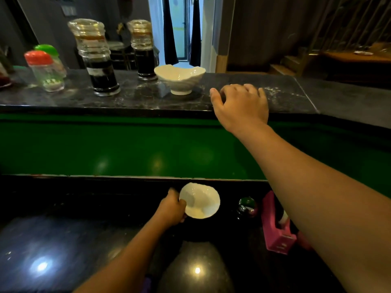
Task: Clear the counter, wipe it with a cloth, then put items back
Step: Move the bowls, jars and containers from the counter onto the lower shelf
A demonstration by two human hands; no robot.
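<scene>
**Service counter of a small eatery or bar.** A raised dark marble counter [148,98] is carrying shared condiments: a tall glass dispenser of dark sauce [99,60], a second dispenser [143,49], a red-capped shaker [45,70] and a green-capped shaker [49,49]. A white footed bowl [181,79] is standing just beside the second dispenser. Below a green panel [105,144], a glossy black worktop [63,240] is lying on the staff side, with a second white bowl [201,200] and a pink tape dispenser [275,229]. Beyond the counter, a wooden table [355,56] is standing in a dim room, and a doorway [179,28] is opening behind.
</scene>
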